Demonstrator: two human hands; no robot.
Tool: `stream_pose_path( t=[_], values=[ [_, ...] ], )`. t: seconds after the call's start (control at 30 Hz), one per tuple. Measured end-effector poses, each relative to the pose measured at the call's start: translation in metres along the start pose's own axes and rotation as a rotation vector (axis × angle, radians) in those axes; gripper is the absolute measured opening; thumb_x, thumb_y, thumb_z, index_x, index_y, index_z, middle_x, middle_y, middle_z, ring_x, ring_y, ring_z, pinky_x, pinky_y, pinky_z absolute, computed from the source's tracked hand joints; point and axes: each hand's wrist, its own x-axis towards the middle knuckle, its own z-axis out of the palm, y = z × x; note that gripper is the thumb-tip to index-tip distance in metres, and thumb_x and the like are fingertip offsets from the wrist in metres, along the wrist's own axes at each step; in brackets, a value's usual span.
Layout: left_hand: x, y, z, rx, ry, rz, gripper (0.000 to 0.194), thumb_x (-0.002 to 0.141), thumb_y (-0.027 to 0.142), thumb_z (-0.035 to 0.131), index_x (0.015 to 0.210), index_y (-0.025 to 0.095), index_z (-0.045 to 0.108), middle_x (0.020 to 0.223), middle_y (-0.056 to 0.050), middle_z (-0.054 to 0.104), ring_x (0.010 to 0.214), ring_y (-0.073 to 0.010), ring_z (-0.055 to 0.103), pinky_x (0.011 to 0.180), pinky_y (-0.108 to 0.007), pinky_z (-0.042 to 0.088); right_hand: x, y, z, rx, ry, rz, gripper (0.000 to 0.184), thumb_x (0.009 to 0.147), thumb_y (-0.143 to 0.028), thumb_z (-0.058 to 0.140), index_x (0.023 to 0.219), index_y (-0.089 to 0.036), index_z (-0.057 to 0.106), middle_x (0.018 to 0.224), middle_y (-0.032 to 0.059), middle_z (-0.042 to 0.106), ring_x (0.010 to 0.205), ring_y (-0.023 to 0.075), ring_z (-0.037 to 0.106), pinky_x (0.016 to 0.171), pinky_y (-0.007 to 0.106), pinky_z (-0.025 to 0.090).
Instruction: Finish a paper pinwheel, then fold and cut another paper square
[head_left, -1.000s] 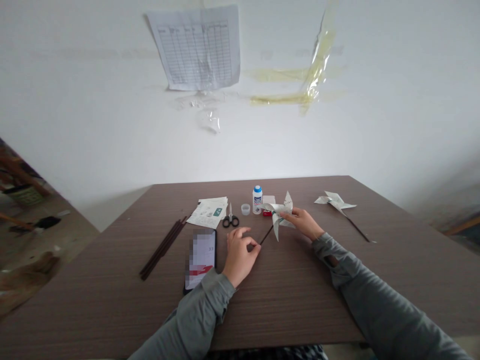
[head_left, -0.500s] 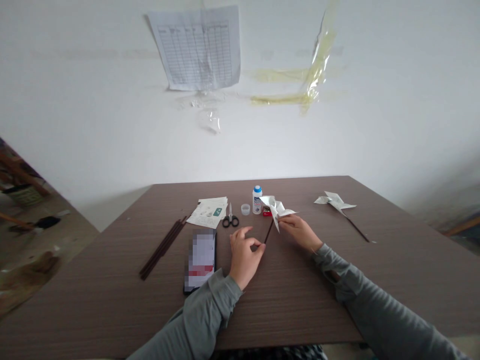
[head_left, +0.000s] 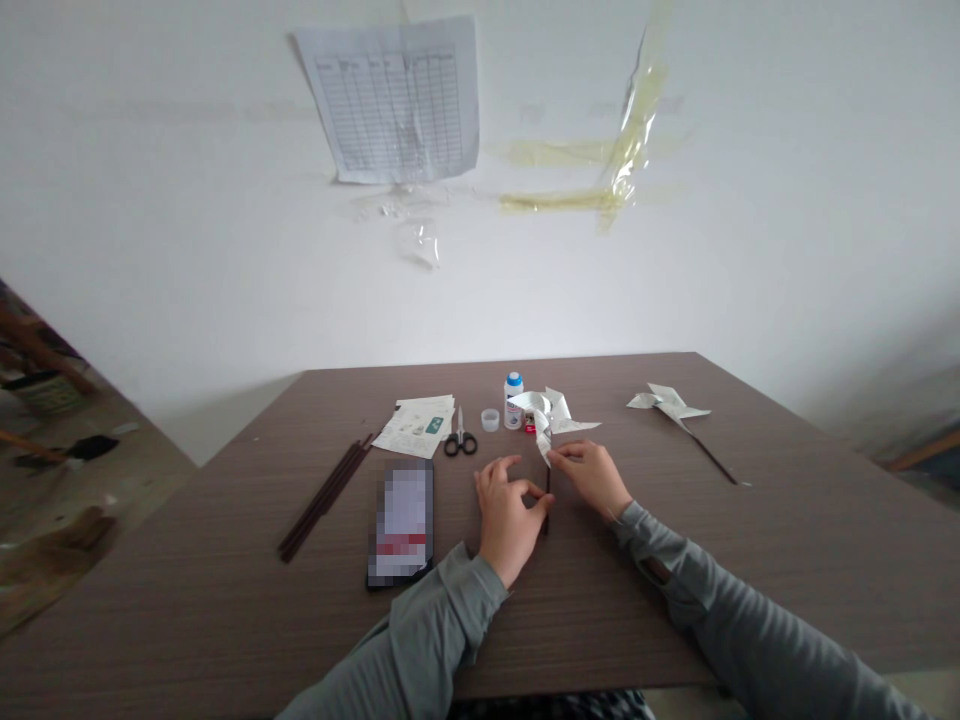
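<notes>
A white paper pinwheel on a thin dark stick is held just above the table or resting on it; I cannot tell which. My left hand pinches the stick between thumb and forefinger, the other fingers loosely spread. Higher up, my right hand has its fingertips closed at the lowest paper blade, close to where it meets the stick. Behind the blades, a small red box is partly hidden. A white bottle with a blue cap stands beside it.
A second pinwheel lies at the right. Left of my hands are a phone, black-handled scissors, a small clear cup, printed paper sheets and a bundle of dark sticks. The table meets a white wall.
The pinwheel's stick has swung from slanted to nearly upright in view. My left hand has moved right and slightly down along with it. My right hand has shifted down toward the lowest blade.
</notes>
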Motion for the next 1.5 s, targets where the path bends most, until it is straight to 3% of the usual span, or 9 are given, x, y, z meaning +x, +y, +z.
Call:
stream_pose_path(
  t=[0.1, 0.23, 0.37, 0.7, 0.9, 1.07, 1.5],
  values=[
    [-0.001, 0.004, 0.000, -0.008, -0.009, 0.004, 0.022, 0.100, 0.015, 0.106, 0.085, 0.028, 0.096, 0.170, -0.015, 0.085, 0.170, -0.0473, 0.067, 0.153, -0.085, 0.044, -0.002, -0.010, -0.004, 0.011, 0.039, 0.104, 0.027, 0.100, -0.051, 0.091, 0.085, -0.029, 0.096, 0.111, 0.0132, 0.101, 0.119, 0.0445, 0.095, 0.118, 0.055, 0.072],
    [-0.004, 0.005, -0.005, -0.010, -0.035, -0.008, 0.018, 0.100, 0.015, 0.104, 0.090, 0.029, 0.100, 0.172, -0.014, 0.085, 0.171, -0.0478, 0.067, 0.154, -0.085, 0.043, -0.004, -0.021, -0.011, 0.051, 0.055, 0.132, 0.033, 0.098, -0.058, 0.087, 0.085, -0.028, 0.094, 0.110, 0.0133, 0.101, 0.120, 0.0435, 0.094, 0.116, 0.052, 0.072],
    [-0.008, 0.007, -0.010, -0.002, -0.051, -0.020, 0.025, 0.097, 0.014, 0.104, 0.083, 0.034, 0.099, 0.172, -0.008, 0.087, 0.172, -0.0468, 0.068, 0.156, -0.080, 0.044, -0.004, -0.025, -0.015, 0.050, 0.071, 0.153, 0.030, 0.098, -0.053, 0.084, 0.085, -0.028, 0.094, 0.113, 0.0144, 0.101, 0.123, 0.0435, 0.094, 0.119, 0.052, 0.070],
    [-0.004, 0.014, -0.015, -0.010, -0.090, -0.057, 0.026, 0.096, 0.013, 0.105, 0.080, 0.032, 0.096, 0.176, -0.008, 0.086, 0.174, -0.0460, 0.066, 0.157, -0.079, 0.044, -0.009, -0.034, -0.009, 0.078, 0.073, 0.150, 0.027, 0.099, -0.047, 0.088, 0.081, -0.028, 0.092, 0.109, 0.0140, 0.100, 0.117, 0.0432, 0.095, 0.115, 0.056, 0.073],
    [-0.001, 0.014, -0.016, -0.032, -0.054, -0.070, 0.026, 0.095, 0.011, 0.106, 0.080, 0.029, 0.095, 0.171, -0.011, 0.087, 0.172, -0.0456, 0.069, 0.156, -0.080, 0.046, -0.021, -0.036, -0.006, 0.069, 0.008, 0.113, 0.018, 0.097, -0.040, 0.094, 0.084, -0.029, 0.096, 0.111, 0.0121, 0.100, 0.119, 0.0415, 0.095, 0.123, 0.058, 0.070],
    [-0.001, 0.015, -0.014, -0.034, -0.039, -0.070, 0.030, 0.094, 0.008, 0.106, 0.077, 0.030, 0.094, 0.168, -0.010, 0.089, 0.170, -0.0459, 0.071, 0.155, -0.080, 0.047, -0.031, -0.041, -0.003, 0.015, 0.026, 0.111, 0.014, 0.097, -0.034, 0.099, 0.084, -0.029, 0.097, 0.118, 0.0109, 0.099, 0.129, 0.0401, 0.093, 0.133, 0.060, 0.064],
    [-0.002, 0.009, -0.018, 0.013, -0.044, -0.082, 0.024, 0.093, 0.007, 0.106, 0.088, 0.029, 0.095, 0.172, -0.013, 0.085, 0.174, -0.0464, 0.067, 0.154, -0.077, 0.047, -0.021, -0.024, -0.018, -0.157, 0.026, 0.136, 0.015, 0.099, -0.034, 0.093, 0.087, -0.030, 0.100, 0.125, 0.0125, 0.100, 0.137, 0.0440, 0.087, 0.132, 0.059, 0.062]
  ],
)
